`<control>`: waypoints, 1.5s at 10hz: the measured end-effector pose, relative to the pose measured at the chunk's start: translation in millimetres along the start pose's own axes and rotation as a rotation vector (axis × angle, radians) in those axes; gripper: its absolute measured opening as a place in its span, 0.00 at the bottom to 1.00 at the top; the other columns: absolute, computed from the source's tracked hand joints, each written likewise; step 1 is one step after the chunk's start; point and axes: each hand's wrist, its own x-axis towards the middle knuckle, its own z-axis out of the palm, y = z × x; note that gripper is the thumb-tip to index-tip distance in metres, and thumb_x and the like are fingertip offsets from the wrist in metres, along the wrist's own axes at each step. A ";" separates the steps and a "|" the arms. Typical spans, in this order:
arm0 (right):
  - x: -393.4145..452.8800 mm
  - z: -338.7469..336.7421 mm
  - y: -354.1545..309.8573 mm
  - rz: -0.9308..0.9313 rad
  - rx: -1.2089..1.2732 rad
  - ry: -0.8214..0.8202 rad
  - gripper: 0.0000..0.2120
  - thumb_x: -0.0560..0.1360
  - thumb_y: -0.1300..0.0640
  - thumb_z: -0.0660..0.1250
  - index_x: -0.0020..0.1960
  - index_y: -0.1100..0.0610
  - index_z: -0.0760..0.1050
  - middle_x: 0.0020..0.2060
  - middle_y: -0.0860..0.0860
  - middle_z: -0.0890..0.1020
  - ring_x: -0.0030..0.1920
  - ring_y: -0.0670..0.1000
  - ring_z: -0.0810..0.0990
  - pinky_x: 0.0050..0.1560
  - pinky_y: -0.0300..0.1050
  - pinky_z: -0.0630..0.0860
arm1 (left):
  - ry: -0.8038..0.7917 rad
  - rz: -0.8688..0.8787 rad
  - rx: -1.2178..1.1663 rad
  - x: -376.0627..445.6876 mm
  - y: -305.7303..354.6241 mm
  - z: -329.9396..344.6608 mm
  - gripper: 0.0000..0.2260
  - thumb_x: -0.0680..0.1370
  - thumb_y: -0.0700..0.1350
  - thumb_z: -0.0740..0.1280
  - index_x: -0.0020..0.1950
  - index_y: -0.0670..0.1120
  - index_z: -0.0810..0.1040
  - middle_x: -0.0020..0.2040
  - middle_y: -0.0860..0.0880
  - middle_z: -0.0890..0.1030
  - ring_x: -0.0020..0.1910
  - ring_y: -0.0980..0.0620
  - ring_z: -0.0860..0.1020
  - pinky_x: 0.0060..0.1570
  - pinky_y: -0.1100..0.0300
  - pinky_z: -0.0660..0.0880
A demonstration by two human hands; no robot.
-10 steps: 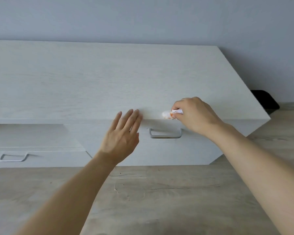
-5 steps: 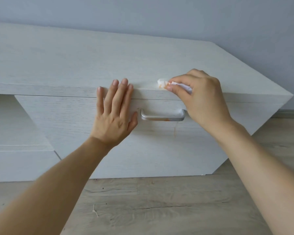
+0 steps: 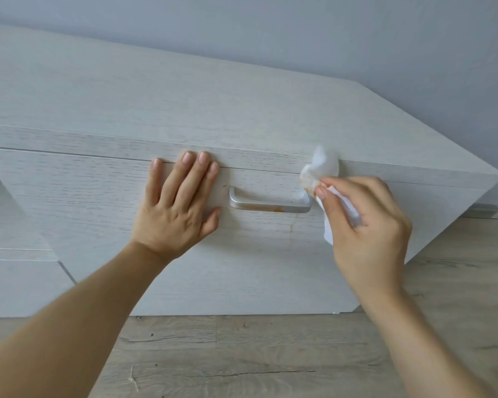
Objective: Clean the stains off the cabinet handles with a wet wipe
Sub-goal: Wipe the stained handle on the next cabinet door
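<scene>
A silver bar handle (image 3: 269,204) sits on the front of a whitewashed wooden cabinet (image 3: 184,116). An orange-brown stain runs along the handle's lower edge, and a faint drip mark trails down the drawer front below it. My left hand (image 3: 179,208) presses flat on the drawer front just left of the handle, fingers straight. My right hand (image 3: 365,225) pinches a crumpled white wet wipe (image 3: 319,170) at the handle's right end. The wipe carries orange smears near my fingertips.
A pale blue wall (image 3: 328,38) stands behind the cabinet. Grey wood-look floor (image 3: 242,354) runs in front and to the right. A lower drawer section (image 3: 18,271) of the cabinet shows at the left edge.
The view has dropped closer to the drawer front. My left hand went from hovering to lying flat beside the handle. My right hand brought the wipe from the cabinet's top edge down to the handle's right end.
</scene>
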 end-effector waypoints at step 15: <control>-21.1 16.3 -4.4 0.324 0.423 0.036 0.10 0.74 0.62 0.71 0.54 0.54 0.80 0.46 0.45 0.81 0.48 0.38 0.80 0.50 0.28 0.73 | 0.081 -0.001 0.073 -5.1 0.8 7.6 0.31 0.81 0.55 0.50 0.77 0.36 0.54 0.78 0.41 0.49 0.77 0.43 0.51 0.74 0.43 0.49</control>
